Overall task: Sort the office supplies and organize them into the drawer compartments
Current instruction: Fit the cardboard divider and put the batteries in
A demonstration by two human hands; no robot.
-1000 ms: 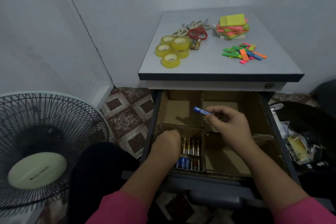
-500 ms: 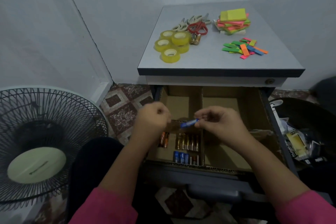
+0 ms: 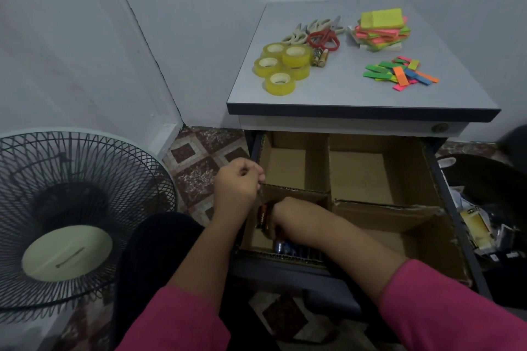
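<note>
Batteries (image 3: 285, 246) line the near-left compartment of the drawer (image 3: 445, 199), and the right hand (image 3: 288, 209) reaches down among them, fingers hidden, so whether its grip pinches anything I cannot tell. Just beside, the left hand (image 3: 238, 182) hovers at the drawer's left wall, curled into a fist, perhaps holding more, though nothing shows. Further back, the two rear compartments lie bare. Up on the surface (image 3: 328, 94) wait tape rolls (image 3: 281, 67), scissors (image 3: 320, 34), sticky notes (image 3: 380, 30) and coloured tabs (image 3: 400, 72), grouped by kind, likely ready for sorting.
</note>
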